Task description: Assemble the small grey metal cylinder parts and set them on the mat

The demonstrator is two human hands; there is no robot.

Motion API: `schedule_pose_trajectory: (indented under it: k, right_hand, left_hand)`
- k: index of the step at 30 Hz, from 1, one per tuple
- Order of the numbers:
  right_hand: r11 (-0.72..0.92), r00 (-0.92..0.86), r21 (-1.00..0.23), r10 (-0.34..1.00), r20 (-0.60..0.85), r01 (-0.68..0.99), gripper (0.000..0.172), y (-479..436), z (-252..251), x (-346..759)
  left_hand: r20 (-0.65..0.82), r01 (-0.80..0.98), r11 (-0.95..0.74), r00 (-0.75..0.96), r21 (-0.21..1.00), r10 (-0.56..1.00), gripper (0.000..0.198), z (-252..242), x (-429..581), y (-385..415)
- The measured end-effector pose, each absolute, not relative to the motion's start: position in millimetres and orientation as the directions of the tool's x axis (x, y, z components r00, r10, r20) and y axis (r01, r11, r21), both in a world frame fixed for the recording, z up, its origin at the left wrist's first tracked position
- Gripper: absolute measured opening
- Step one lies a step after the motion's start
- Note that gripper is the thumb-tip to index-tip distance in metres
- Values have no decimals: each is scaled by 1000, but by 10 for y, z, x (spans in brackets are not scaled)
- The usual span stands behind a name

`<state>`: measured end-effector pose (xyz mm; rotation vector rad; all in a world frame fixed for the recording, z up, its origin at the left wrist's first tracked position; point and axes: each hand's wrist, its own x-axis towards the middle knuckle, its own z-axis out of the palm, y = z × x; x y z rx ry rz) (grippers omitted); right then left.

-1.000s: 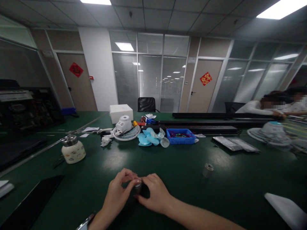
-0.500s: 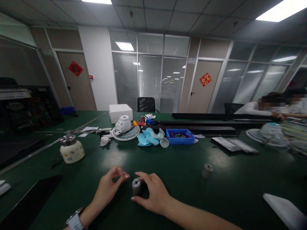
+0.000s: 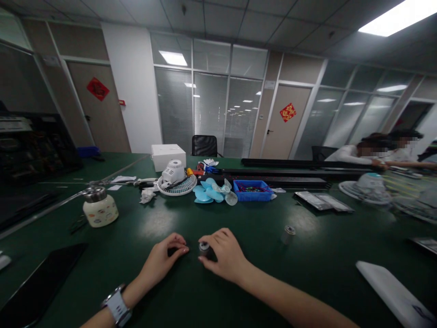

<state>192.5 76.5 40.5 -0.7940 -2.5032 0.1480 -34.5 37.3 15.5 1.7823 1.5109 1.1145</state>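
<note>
A small metal cylinder [image 3: 204, 250] with a pale, holed top stands upright on the dark green table. Thumb and fingers of my right hand [image 3: 227, 255] close round it from the right, hiding part of its side. Just left of the cylinder and apart from it is my left hand [image 3: 165, 255], its fingers curled and the thumb near the forefinger. Whatever may lie between those fingertips is too small to make out. Farther right stands a second, similar metal cylinder [image 3: 288, 234].
Behind my hands lie light-blue fan blades [image 3: 208, 191], a white fan part [image 3: 175, 177] and a blue tray [image 3: 254, 190] of wires. A cream jar [image 3: 100, 210] stands left, a black panel [image 3: 44, 282] nearer. Flat packages [image 3: 321, 201] and a white object [image 3: 392, 289] lie right. People sit far right.
My right hand has closed in on the cylinder, which has shifted a little to the right. My left hand stays close by on its left. The head view has turned slightly.
</note>
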Motion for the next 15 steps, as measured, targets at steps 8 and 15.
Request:
schedule_pose_trajectory:
  k: [8, 15]
  right_hand:
    - [377, -385, 91, 860, 335, 922, 31, 1320, 753, 2649]
    - [-5, -55, 255, 972, 227, 967, 27, 1813, 917, 3267]
  left_hand:
    - [275, 522, -262, 55, 812, 960, 19, 190, -347, 333]
    - [279, 508, -261, 42, 821, 959, 21, 188, -361, 323]
